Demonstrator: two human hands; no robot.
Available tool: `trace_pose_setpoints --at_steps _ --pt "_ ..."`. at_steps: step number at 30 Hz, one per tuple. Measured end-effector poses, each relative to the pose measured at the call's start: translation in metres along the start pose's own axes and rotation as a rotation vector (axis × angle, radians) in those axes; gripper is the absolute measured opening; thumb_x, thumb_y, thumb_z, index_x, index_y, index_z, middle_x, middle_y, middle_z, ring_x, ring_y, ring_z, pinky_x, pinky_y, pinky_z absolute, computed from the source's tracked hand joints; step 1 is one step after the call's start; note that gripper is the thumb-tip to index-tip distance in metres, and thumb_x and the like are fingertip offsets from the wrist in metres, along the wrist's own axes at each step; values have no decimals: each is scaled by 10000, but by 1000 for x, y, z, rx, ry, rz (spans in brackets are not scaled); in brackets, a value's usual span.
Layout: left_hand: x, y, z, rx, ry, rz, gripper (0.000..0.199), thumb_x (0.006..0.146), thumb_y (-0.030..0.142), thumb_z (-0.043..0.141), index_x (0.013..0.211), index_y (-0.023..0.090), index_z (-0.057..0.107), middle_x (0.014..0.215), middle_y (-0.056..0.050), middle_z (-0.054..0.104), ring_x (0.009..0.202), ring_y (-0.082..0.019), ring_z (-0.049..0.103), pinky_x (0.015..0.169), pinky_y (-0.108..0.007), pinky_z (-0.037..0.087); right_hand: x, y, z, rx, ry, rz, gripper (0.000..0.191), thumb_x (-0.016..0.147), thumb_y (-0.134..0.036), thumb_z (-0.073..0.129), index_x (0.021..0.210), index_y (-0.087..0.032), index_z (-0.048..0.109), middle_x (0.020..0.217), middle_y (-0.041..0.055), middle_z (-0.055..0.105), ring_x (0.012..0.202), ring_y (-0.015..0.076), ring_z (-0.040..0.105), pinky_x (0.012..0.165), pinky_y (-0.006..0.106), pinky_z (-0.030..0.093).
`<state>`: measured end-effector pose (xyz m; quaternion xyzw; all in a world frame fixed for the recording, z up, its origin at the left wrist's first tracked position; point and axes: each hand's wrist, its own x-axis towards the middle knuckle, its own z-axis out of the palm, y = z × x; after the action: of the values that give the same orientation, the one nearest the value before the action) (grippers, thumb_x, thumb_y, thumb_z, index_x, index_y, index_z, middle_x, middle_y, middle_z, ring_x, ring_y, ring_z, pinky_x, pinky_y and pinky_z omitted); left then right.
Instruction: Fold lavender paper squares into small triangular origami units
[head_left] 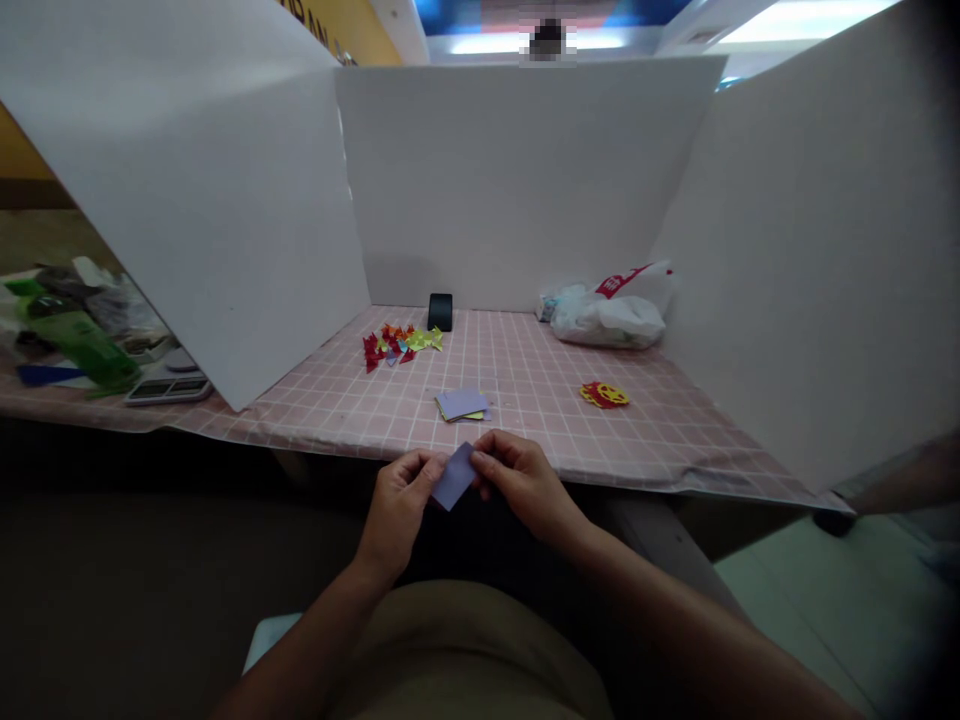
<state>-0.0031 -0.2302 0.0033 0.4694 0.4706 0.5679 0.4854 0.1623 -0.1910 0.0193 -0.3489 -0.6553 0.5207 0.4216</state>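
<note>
A small purple square of paper (454,478) is held between my two hands, in front of the table's near edge and turned so one corner points up. My left hand (399,500) pinches its left side between thumb and fingers. On the right side, my right hand (522,482) grips the paper near its upper corner. Just beyond them on the table lies a small stack of paper squares (460,404), purple on top with yellow showing beneath. Farther back sits a pile of folded paper pieces (391,344) in red, orange, yellow and a little blue.
A black object (440,312) stands near the back panel. Red and yellow cut-out shapes (604,395) lie to the right, below a white plastic bag (611,318). White panels (525,180) enclose the checked tablecloth (517,360). Outside, at left, are a green bottle (79,335) and scale (169,388).
</note>
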Motion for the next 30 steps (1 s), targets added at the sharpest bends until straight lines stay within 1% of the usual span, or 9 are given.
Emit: trace_pose_setpoints --at_steps 5,10,14,18,21,24,27,30 --pt "0 1 1 -9 -27 -24 276 811 407 709 794 139 770 681 -35 692 613 -139 539 599 -239 403 0 2 0 1 1 0 190 872 -340 609 764 -187 577 636 -28 584 522 100 523 534 252 408" --pt "0 1 2 -18 -2 -29 260 793 397 723 796 144 781 693 -42 709 630 -150 563 620 -247 420 0 5 1 0 6 -21 186 880 -341 608 779 -185 589 648 -24 589 530 99 521 536 250 406" --pt "0 -1 2 -20 27 -13 232 778 374 739 789 145 775 698 -38 708 643 -154 575 642 -251 432 -1 4 2 44 -15 10 186 869 -368 621 831 -187 601 669 -23 589 553 104 522 551 255 420" --pt "0 -4 3 -65 27 -25 254 800 389 720 775 141 768 670 -31 692 619 -145 562 621 -246 431 -1 4 3 34 -48 26 201 847 -352 629 751 -187 569 658 -23 574 554 103 511 556 258 408" --pt "1 -5 3 -86 7 -35 263 812 393 708 780 139 772 669 -31 690 605 -137 554 611 -244 427 -1 4 3 6 -34 18 186 845 -332 617 743 -187 564 649 -23 566 552 105 504 555 259 398" --pt "1 -3 3 -74 -2 -40 257 788 390 726 769 138 774 658 -30 688 614 -143 561 619 -246 428 -1 3 3 -13 -18 13 187 842 -330 619 732 -190 560 642 -28 548 550 106 492 546 257 386" --pt "1 -2 4 -57 18 -30 261 776 400 733 753 143 769 645 -19 680 625 -148 561 625 -245 429 -1 4 4 9 -9 21 199 844 -356 624 748 -193 563 646 -29 554 555 110 494 550 258 387" --pt "1 -4 5 -48 65 -20 252 767 390 743 718 143 750 634 -10 666 616 -138 547 613 -235 422 -1 6 5 75 -23 41 200 841 -380 640 805 -192 581 652 -29 576 560 113 505 568 262 395"
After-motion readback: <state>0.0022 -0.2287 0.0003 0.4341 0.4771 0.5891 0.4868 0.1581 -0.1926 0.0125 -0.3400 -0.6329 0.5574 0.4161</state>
